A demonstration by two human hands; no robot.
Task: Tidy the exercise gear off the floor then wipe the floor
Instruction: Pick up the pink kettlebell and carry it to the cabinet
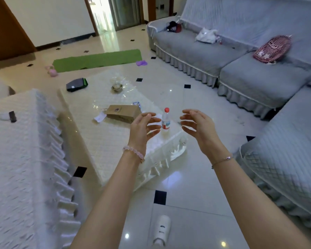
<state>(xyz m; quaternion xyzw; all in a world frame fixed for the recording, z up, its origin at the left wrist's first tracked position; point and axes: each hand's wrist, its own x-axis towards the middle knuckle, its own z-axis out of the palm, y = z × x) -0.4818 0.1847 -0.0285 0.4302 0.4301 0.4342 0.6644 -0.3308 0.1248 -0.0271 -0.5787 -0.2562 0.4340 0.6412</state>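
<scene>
Grip apart and empty on my left hand (144,126) and right hand (198,126); flat green exercise mat (97,60) lies far ahead-left, long axis crosswise.

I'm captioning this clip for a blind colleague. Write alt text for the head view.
The left hand and right hand, open and empty, hover above a coffee table holding a water bottle and paper bag. Beyond it, a green mat, pink kettlebell and purple item lie on the floor.
</scene>
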